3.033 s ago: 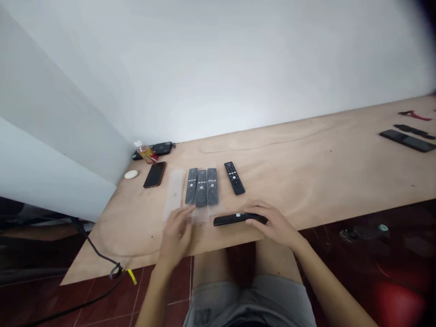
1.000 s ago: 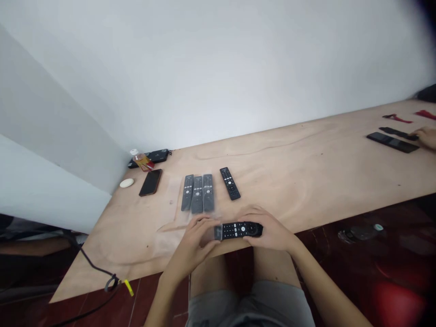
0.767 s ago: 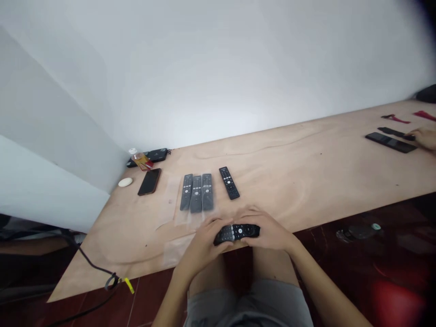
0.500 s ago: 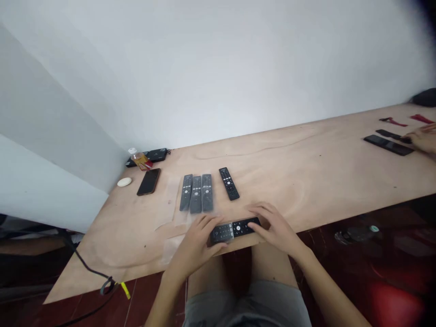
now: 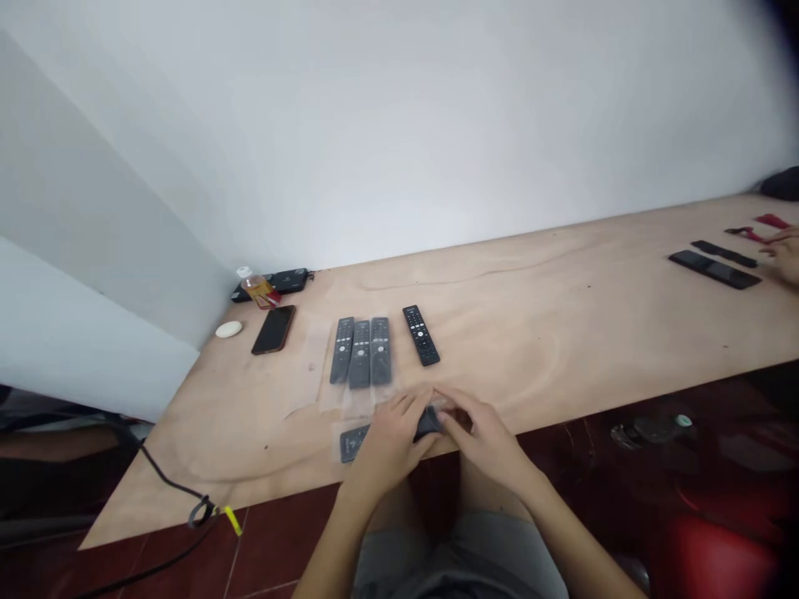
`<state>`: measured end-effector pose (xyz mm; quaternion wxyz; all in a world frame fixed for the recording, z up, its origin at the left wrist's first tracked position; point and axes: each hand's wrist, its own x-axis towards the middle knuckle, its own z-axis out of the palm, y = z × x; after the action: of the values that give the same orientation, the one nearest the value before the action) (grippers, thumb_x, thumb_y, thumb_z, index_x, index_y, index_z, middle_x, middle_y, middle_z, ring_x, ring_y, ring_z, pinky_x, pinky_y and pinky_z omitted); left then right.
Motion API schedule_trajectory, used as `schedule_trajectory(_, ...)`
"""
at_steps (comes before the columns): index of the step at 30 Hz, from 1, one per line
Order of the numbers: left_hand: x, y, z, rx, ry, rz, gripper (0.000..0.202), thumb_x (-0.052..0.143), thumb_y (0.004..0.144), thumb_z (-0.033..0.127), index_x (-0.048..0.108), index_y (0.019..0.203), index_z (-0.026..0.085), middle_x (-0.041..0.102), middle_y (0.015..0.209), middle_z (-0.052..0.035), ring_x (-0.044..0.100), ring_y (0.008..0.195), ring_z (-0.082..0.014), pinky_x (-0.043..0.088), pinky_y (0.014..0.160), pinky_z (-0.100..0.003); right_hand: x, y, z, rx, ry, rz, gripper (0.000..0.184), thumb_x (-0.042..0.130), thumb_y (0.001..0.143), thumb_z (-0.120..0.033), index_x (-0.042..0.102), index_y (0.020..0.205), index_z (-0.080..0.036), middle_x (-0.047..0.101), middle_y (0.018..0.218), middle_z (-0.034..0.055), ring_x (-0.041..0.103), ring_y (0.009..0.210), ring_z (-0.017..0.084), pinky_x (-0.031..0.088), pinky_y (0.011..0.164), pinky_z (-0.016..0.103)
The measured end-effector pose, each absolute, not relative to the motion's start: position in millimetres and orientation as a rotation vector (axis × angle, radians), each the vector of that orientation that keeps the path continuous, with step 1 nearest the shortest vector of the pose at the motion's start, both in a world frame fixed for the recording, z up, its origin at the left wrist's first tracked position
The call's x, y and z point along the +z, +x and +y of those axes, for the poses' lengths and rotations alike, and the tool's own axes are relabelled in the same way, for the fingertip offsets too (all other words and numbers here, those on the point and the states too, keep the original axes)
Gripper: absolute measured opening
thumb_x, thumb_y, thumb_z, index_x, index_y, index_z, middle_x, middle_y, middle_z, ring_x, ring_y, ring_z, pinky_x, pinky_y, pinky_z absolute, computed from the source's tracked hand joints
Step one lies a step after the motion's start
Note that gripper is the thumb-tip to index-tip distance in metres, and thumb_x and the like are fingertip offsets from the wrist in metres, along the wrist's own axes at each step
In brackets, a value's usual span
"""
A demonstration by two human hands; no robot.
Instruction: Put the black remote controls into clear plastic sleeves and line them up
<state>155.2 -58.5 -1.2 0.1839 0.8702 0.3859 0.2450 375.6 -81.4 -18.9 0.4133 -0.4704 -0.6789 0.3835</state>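
A black remote control (image 5: 354,442) in a see-through plastic sleeve lies along the table's near edge, its middle hidden by my left hand (image 5: 396,433). That hand is closed over it, thumb and fingers around the remote. At the sleeve's right end, my right hand (image 5: 480,423) pinches the plastic, its fingertips almost meeting the left ones. Just beyond lie three sleeved remotes side by side: a left one (image 5: 342,351), a middle one (image 5: 360,355) and a right one (image 5: 380,351). A bare remote (image 5: 421,335) rests apart to their right.
An empty plastic sleeve (image 5: 309,366) lies left of the row. Farther left are a phone (image 5: 273,330), a white round item (image 5: 229,329), a bottle (image 5: 260,291) and black boxes (image 5: 290,281). At far right, another person's hand (image 5: 785,256) is near a dark phone-like slab (image 5: 715,269).
The remote under my hands has shifted left. My right hand has come in to the sleeve's end and my hands now nearly touch. The other person's hand has moved toward the red item.
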Motion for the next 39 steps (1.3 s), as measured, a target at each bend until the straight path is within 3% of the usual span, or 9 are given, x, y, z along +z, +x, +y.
schedule_trajectory(3,2.7,148.0,-60.1,0.67,2.427,1.117,0.077,0.083,0.091,0.019,0.051,0.16,0.031,0.07,0.146,-0.0119,0.066,0.134,-0.0349,0.057,0.111,-0.054,-21.3,382.9,-78.6,1.033,-1.209,-1.655,0.049,0.068,0.103,-0.033,0.065,0.152,-0.027,0.08,0.114,0.0073,0.076,0.098,0.026,0.065,0.093,0.043)
schedule_trajectory(7,7.4,122.8,-64.4,0.699,2.383,1.208,0.064,0.085,0.092,0.026,0.061,0.151,0.031,0.074,0.136,-0.0105,0.072,0.124,-0.0328,0.06,0.106,-0.049,-23.8,416.5,-79.5,1.012,-1.287,-1.628,0.038,0.073,0.1,-0.039,0.076,0.135,-0.024,0.076,0.095,0.0037,0.07,0.083,0.023,0.063,0.081,0.038)
schedule_trajectory(18,1.8,107.2,-66.3,0.698,2.299,1.216,0.052,0.078,0.1,0.034,0.064,0.149,0.032,0.074,0.135,-0.0094,0.07,0.125,-0.0316,0.059,0.107,-0.05,-23.8,455.2,-89.2,1.081,-1.264,-1.585,0.046,0.077,0.1,-0.044,0.073,0.143,-0.03,0.076,0.124,0.0064,0.069,0.092,0.023,0.062,0.084,0.036)
schedule_trajectory(21,1.2,101.7,-66.5,0.697,2.278,1.212,0.051,0.077,0.1,0.036,0.063,0.149,0.033,0.074,0.136,-0.0092,0.069,0.127,-0.0315,0.058,0.109,-0.051,-27.6,470.3,-88.6,1.064,-1.286,-1.604,0.041,0.077,0.099,-0.046,0.078,0.136,-0.029,0.079,0.116,0.0068,0.07,0.088,0.023,0.063,0.078,0.036)
schedule_trajectory(23,1.4,98.6,-67.2,0.709,2.271,1.228,0.048,0.076,0.101,0.036,0.065,0.147,0.033,0.074,0.136,-0.009,0.069,0.126,-0.0315,0.058,0.109,-0.051,-28.8,481.0,-88.9,0.987,-1.326,-1.617,0.04,0.074,0.102,-0.046,0.077,0.137,-0.028,0.08,0.113,0.0073,0.073,0.093,0.025,0.064,0.086,0.04)
schedule_trajectory(26,1.8,97.5,-68.4,0.73,2.274,1.249,0.047,0.077,0.1,0.034,0.065,0.146,0.033,0.073,0.136,-0.0085,0.069,0.126,-0.0312,0.058,0.109,-0.051,-25.0,485.2,-91.8,0.834,-1.346,-1.637,0.036,0.068,0.106,-0.044,0.076,0.139,-0.031,0.078,0.132,0.0088,0.074,0.116,0.03,0.061,0.106,0.048)
schedule_trajectory(30,1.6,102.6,-68.7,0.727,2.3,1.215,0.05,0.077,0.101,0.033,0.063,0.148,0.033,0.073,0.137,-0.0081,0.068,0.127,-0.0299,0.058,0.11,-0.049,-12.0,458.5,-98.1,0.647,-1.228,-1.815,0.033,0.06,0.111,-0.032,0.074,0.141,-0.035,0.07,0.148,0.0081,0.061,0.143,0.033,0.05,0.122,0.055)
schedule_trajectory(35,0.3,107.9,-66.8,0.726,2.345,1.155,0.058,0.081,0.098,0.036,0.061,0.152,0.033,0.072,0.141,-0.0088,0.067,0.132,-0.0312,0.058,0.112,-0.051,-6.5,422.9,-99.5,0.634,-1.072,-2.276,0.057,0.047,0.108,-0.008,0.063,0.155,-0.037,0.059,0.166,0.004,0.045,0.159,0.032,0.038,0.129,0.062)
schedule_trajectory(39,-7.4,97.2,-59.0,0.864,2.419,1.313,0.062,0.073,0.103,0.037,0.052,0.161,0.03,0.063,0.157,-0.0112,0.048,0.156,-0.0358,0.048,0.125,-0.062,-13.4,440.3,-104.7,0.615,-1.115,-2.344,0.068,0.044,0.102,0.002,0.063,0.155,-0.036,0.06,0.165,0.0039,0.049,0.156,0.03,0.039,0.128,0.06)
